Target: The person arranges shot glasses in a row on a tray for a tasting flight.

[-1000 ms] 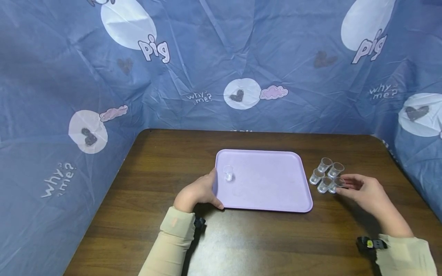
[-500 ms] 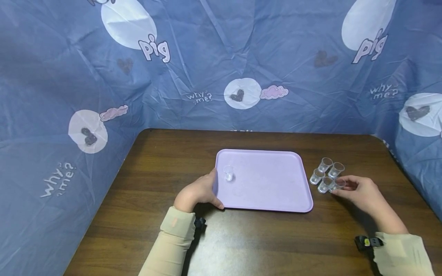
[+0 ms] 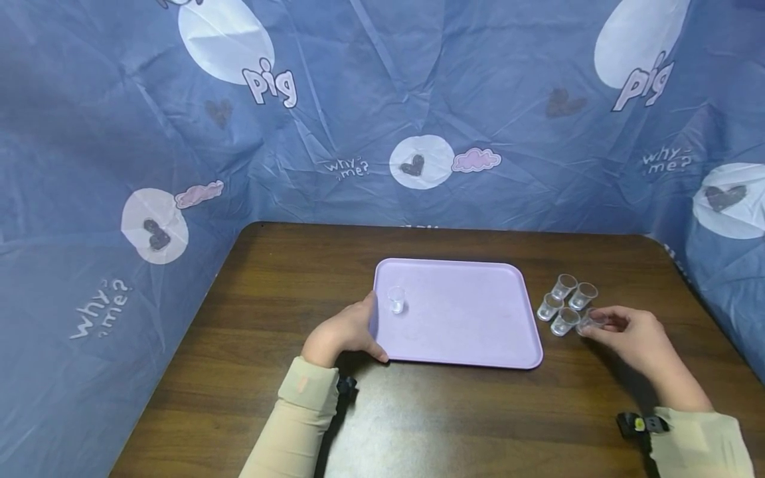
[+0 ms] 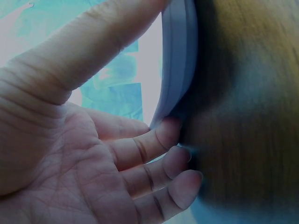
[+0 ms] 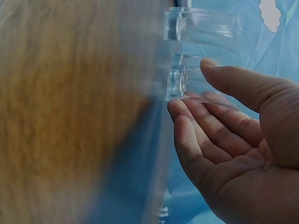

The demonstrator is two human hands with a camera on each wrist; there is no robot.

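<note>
My left hand (image 3: pixel 343 333) rests against the left side of a lilac tray (image 3: pixel 460 312), its thumb at the near corner and its fingers along the edge; the left wrist view shows thumb and fingers spread along the tray rim (image 4: pixel 180 56). One clear shot glass (image 3: pixel 397 302) stands upright on the tray's left part. To the right of the tray, my right hand (image 3: pixel 633 335) pinches another clear shot glass (image 3: pixel 588 321) between thumb and fingers, upright and partly hidden by them. Several more shot glasses (image 3: pixel 564 322) stand grouped just left of it.
Everything stands on a dark wooden table (image 3: pixel 442 418). A blue printed cloth (image 3: pixel 335 119) surrounds its back and sides. In the right wrist view, another shot glass (image 5: pixel 205 28) stands beyond the hand.
My right fingers have closed in on the nearest right shot glass, which now stands slightly apart to the right of the group. The left hand and tray have stayed in place.
</note>
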